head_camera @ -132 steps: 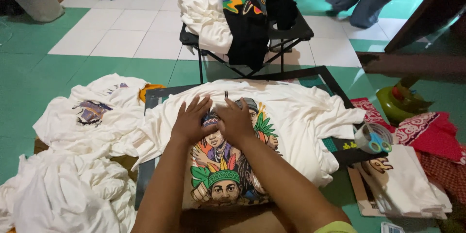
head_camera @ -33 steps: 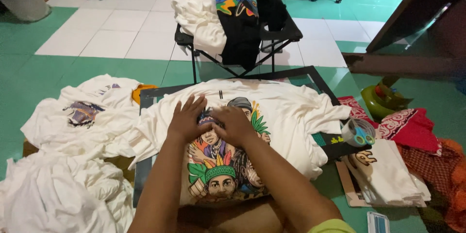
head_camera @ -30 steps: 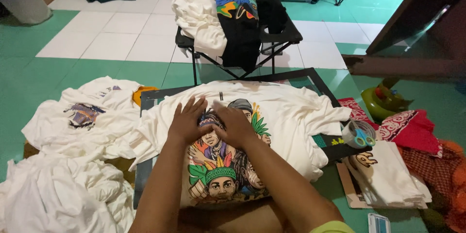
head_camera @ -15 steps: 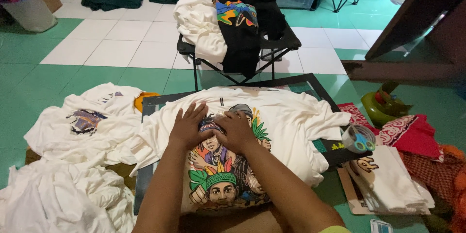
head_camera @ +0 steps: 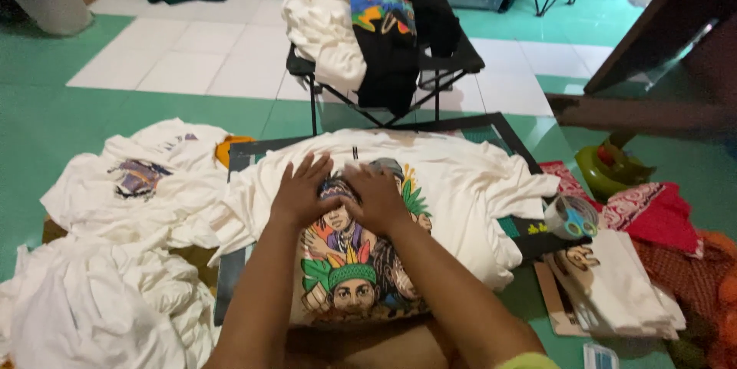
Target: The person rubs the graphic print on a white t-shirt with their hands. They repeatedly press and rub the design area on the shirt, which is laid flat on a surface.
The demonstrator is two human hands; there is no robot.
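White T-shirt (head_camera: 461, 192) with a colourful printed figure design, spread over a dark-framed board (head_camera: 507, 135) on the green floor. Left hand (head_camera: 301, 192) and right hand (head_camera: 376, 196) lie flat on the print near the board's far edge, fingers spread wide, gripping nothing. Heaped white shirts (head_camera: 100, 292) lie off the board's left edge; a folded stack (head_camera: 622, 284) sits off its right corner.

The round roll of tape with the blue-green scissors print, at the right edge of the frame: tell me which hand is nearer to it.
Right. The right hand presses on the white printed T-shirt, on the side toward the round tape roll; the left hand lies beside it, farther left.
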